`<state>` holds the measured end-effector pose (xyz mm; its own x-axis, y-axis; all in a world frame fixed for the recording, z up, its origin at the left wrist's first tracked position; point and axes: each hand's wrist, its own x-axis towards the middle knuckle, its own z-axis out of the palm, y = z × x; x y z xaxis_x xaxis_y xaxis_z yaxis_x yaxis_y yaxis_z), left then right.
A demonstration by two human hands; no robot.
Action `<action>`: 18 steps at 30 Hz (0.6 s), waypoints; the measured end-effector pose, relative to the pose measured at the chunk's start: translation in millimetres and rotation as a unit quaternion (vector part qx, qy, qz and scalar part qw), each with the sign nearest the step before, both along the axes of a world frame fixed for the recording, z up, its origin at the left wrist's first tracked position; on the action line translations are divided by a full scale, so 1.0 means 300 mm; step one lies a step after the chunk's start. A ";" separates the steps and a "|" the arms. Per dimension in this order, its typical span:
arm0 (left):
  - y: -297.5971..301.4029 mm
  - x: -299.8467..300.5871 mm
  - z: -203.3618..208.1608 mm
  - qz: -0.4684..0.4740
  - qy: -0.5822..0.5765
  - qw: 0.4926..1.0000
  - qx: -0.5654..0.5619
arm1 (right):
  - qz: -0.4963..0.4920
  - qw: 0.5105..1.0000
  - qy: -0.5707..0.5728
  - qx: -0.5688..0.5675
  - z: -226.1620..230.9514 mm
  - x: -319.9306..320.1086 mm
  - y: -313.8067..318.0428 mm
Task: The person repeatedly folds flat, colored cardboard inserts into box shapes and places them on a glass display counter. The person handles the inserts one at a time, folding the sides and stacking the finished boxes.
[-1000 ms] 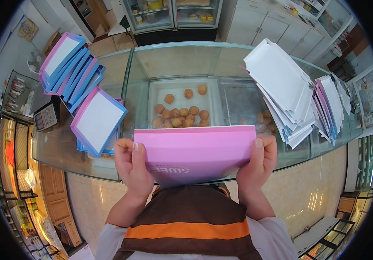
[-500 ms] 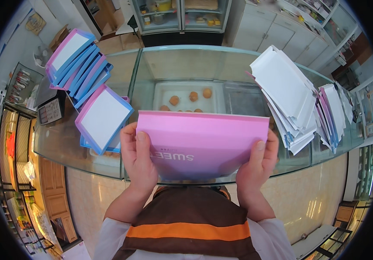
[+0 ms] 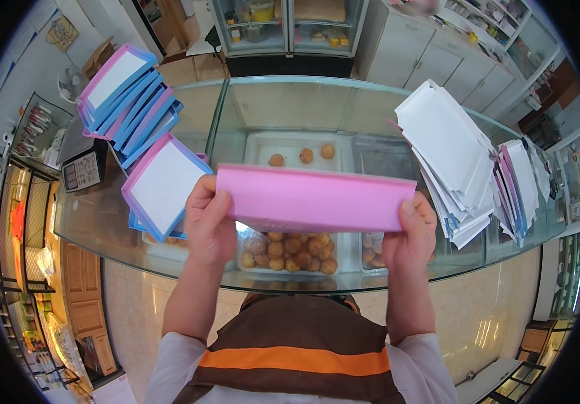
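Note:
A pink cardboard box piece (image 3: 313, 198) is held level above the glass counter, its long side toward me. My left hand (image 3: 209, 219) grips its left end, thumb on the near face. At the opposite end my right hand (image 3: 412, 232) pinches it the same way. Only a narrow pink face shows, so I cannot tell whether the piece is folded up or still partly flat. Left of it lie folded box trays (image 3: 165, 185) with white insides and pink and blue edges. More of these trays (image 3: 125, 101) lean in a stack behind.
Flat white cardboard blanks (image 3: 445, 148) are piled on the right of the glass counter (image 3: 290, 84), with a smaller pile (image 3: 518, 182) beside them. Under the glass sit round brown pastries (image 3: 297, 252) in trays. A grey keypad device (image 3: 82, 172) stands at the left.
The cardboard piece has tilted, so its printed face has turned out of sight and it looks narrower. Both hands still hold its ends. More pastries show beneath it.

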<state>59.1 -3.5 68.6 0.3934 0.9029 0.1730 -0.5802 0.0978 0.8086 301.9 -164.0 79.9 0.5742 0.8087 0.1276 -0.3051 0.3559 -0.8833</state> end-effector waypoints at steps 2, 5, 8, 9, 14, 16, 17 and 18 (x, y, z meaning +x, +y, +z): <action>0.040 -0.090 -0.040 -0.145 0.018 0.989 0.033 | 0.124 0.989 -0.082 -0.014 -0.019 0.065 -0.046; 0.080 -0.216 -0.043 -0.329 0.115 0.926 0.144 | 0.361 0.895 -0.254 -0.070 0.005 0.128 -0.094; 0.044 -0.241 -0.027 -0.387 0.288 0.835 0.265 | 0.424 0.804 -0.394 -0.138 -0.019 0.126 -0.125; 0.037 -0.234 -0.049 -0.391 0.336 0.798 0.313 | 0.406 0.783 -0.443 -0.161 -0.057 0.126 -0.135; -0.039 -0.205 -0.313 -0.312 0.466 0.677 0.476 | 0.321 0.708 -0.608 -0.159 -0.312 0.119 -0.138; -0.054 -0.192 -0.345 -0.287 0.515 0.694 0.413 | 0.289 0.713 -0.621 -0.151 -0.379 0.113 -0.132; -0.051 -0.180 -0.358 -0.274 0.539 0.699 0.382 | 0.276 0.715 -0.624 -0.153 -0.390 0.110 -0.125; -0.045 -0.170 -0.367 -0.262 0.540 0.692 0.402 | 0.263 0.721 -0.621 -0.162 -0.394 0.103 -0.119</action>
<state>8.1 -17.1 -41.5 0.9216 0.3709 -0.1143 0.3500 -0.6669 0.6578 332.7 -199.7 -38.3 -0.2163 0.9757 0.0349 0.7748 0.1932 -0.6020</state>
